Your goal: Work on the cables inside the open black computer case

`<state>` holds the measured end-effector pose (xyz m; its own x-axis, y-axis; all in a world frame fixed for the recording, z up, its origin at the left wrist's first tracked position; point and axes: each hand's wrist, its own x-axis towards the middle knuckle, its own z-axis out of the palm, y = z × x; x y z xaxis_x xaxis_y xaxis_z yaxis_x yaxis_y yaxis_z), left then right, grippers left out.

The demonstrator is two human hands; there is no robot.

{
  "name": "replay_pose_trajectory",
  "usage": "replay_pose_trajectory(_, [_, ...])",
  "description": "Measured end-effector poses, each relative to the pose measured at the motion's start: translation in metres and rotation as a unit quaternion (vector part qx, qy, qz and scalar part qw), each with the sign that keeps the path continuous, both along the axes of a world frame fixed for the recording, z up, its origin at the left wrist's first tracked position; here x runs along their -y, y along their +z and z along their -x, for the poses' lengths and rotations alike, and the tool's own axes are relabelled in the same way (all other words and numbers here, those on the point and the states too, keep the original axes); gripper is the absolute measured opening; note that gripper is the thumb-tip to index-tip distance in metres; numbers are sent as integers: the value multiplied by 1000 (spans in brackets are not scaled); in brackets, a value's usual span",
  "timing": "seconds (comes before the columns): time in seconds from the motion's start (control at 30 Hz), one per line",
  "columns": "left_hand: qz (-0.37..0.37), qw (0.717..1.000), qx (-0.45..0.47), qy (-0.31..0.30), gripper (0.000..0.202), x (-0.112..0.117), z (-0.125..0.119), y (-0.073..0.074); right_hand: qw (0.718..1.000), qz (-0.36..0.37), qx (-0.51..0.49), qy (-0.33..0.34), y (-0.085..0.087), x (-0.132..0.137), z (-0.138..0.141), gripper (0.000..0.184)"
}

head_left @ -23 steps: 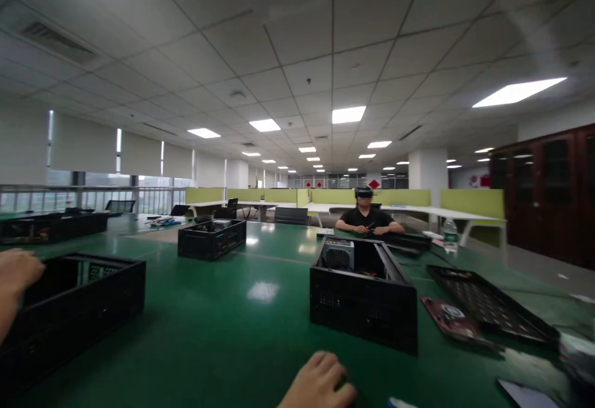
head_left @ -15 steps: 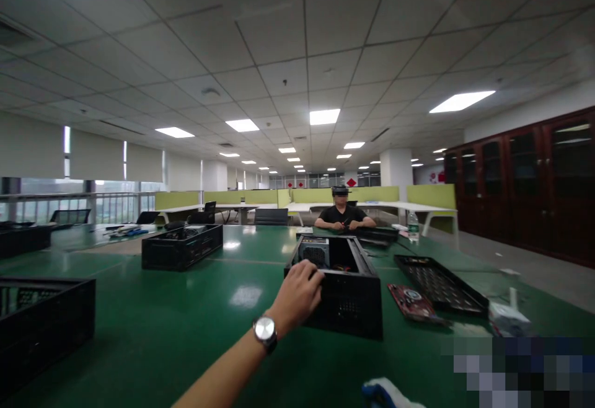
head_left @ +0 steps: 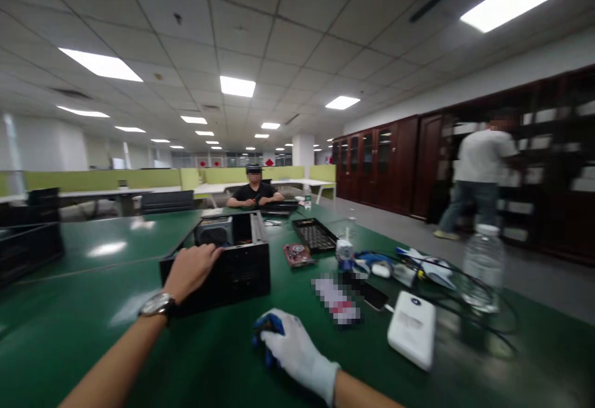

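Note:
My left hand point(head_left: 190, 268), bare with a wristwatch point(head_left: 157, 304), grips the near left corner of an open black computer case point(head_left: 235, 262) on the green table point(head_left: 93, 333). A silver power supply point(head_left: 214, 231) sits inside the case at its far end. My right hand point(head_left: 295, 349) wears a white glove and rests on the table in front of the case, curled over a small dark and blue thing that I cannot make out.
A red circuit card point(head_left: 297, 254) and a black perforated side panel point(head_left: 316, 234) lie right of the case. A white power bank point(head_left: 413, 328), cables, a phone and a water bottle point(head_left: 483, 265) sit to the right. One person sits at the far end; another stands at the cabinets.
The view has swung right. My left hand stays on the case corner, which is now closer. My gloved right hand has come into view on the table.

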<state>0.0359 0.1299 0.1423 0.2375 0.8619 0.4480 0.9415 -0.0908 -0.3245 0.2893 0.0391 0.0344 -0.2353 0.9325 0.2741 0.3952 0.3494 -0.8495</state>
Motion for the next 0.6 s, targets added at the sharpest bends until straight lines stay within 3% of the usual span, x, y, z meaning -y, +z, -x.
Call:
replay_pose_trajectory(0.17, [6,999,-44,-30,48,-10,7,-5,994,10,-3,-107,4,-25,-25,26])
replay_pose_trajectory(0.37, [9,997,-61,-37,58,-8,12,-4,990,31,-22,-137,-3,-40,-35,29])
replay_pose_trajectory(0.47, [17,997,-64,-42,62,2,13,-6,988,57,-20,-141,-10,-48,-37,31])
replay_pose_trajectory(0.6, [22,998,-23,-58,65,34,25,-25,984,49,0,-172,-19,-57,-46,40])
